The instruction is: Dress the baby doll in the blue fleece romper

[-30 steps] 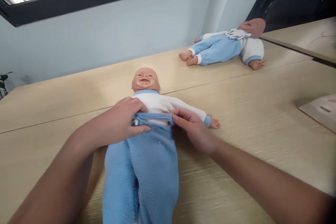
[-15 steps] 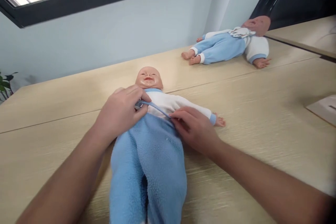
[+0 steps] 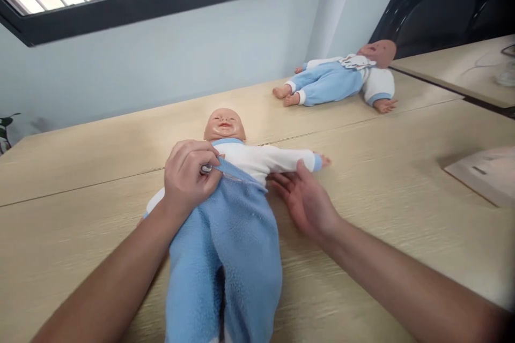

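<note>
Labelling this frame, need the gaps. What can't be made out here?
Head view:
Near doll: feet cut off by bottom edge; one arm mostly behind the left hand.
Shiny bit the left hand pinches at the blue fleece garment: too small to identify.
Right hand: open; contact with doll unclear.
Far doll: face dim, too small.
Pale flat object: cut by right edge, blurred.

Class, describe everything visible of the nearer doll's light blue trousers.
The light blue trousers look like fuzzy fleece; two legs run off the picture's bottom edge. They cover the nearer doll, face up on the table. The left hand pinches their raised top corner at the chest; the open right hand lies beside the waist.
</note>
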